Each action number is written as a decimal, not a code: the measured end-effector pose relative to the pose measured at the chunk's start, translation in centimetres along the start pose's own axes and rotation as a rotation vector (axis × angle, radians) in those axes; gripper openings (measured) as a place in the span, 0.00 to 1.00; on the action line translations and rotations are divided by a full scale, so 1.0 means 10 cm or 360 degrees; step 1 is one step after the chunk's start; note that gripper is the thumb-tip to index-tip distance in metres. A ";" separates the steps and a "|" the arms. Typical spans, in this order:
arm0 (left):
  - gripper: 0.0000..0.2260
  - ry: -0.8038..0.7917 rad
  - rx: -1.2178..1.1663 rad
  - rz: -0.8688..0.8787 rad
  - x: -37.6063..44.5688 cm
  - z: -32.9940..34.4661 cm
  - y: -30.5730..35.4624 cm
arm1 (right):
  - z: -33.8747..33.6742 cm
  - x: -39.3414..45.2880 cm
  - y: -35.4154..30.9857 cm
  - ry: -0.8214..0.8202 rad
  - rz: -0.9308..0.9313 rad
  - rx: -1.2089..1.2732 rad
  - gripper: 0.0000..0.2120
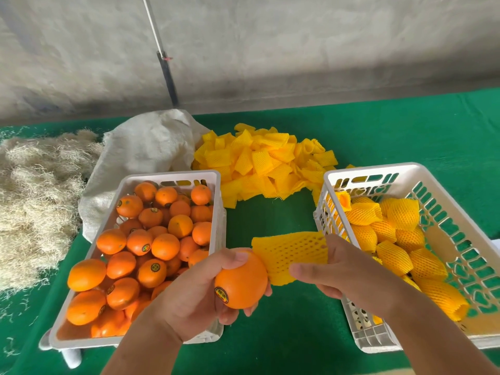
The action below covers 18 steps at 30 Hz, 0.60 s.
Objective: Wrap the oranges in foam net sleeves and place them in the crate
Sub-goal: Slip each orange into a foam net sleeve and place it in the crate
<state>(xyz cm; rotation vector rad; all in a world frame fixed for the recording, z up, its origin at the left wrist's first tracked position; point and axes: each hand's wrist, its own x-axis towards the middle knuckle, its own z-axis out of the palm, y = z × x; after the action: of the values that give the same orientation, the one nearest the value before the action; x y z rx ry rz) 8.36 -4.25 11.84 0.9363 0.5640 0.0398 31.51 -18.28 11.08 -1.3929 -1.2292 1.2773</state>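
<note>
Green tabletop [284, 334], two white crates, a pile of yellow sleeves behind.
Left hand [189, 296] fingers grip the orange [240, 280]; right hand [338, 269] pinches the foam net sleeve [289, 253] just beside it. Best to stretch the mouth wide before pushing fruit in.

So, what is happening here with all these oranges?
A person is packing oranges. The left hand grips a bare orange with a sticker, and the right hand holds an open yellow foam net sleeve right beside it; the orange is not yet inside. The left crate holds unwrapped oranges, and the right crate already holds several wrapped ones. A pile of spare sleeves lies on the green table behind.
</note>
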 end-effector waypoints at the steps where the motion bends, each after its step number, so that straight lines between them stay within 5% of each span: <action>1: 0.21 0.0013 -0.0009 0.0005 -0.01 -0.01 0.00 | 0.00 0.00 0.02 0.0003 0.0018 0.0081 0.11; 5: 0.26 0.0130 0.0007 0.0090 -0.01 -0.05 0.01 | 0.01 -0.04 0.12 0.0033 0.0053 0.0229 0.17; 11: 0.28 0.0466 -0.0205 0.0228 0.05 -0.04 -0.10 | 0.09 -0.10 0.21 0.0173 0.0268 -0.0040 0.40; 18: 0.27 0.0580 0.0336 0.0209 0.05 -0.03 -0.10 | 0.27 -0.12 -0.12 -0.0076 0.0150 -0.0178 0.16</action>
<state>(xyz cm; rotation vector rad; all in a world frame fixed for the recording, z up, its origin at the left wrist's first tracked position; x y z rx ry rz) 8.40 -4.46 10.70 1.1809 0.8544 0.2777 28.74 -19.33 12.19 -1.5238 -1.2981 1.3301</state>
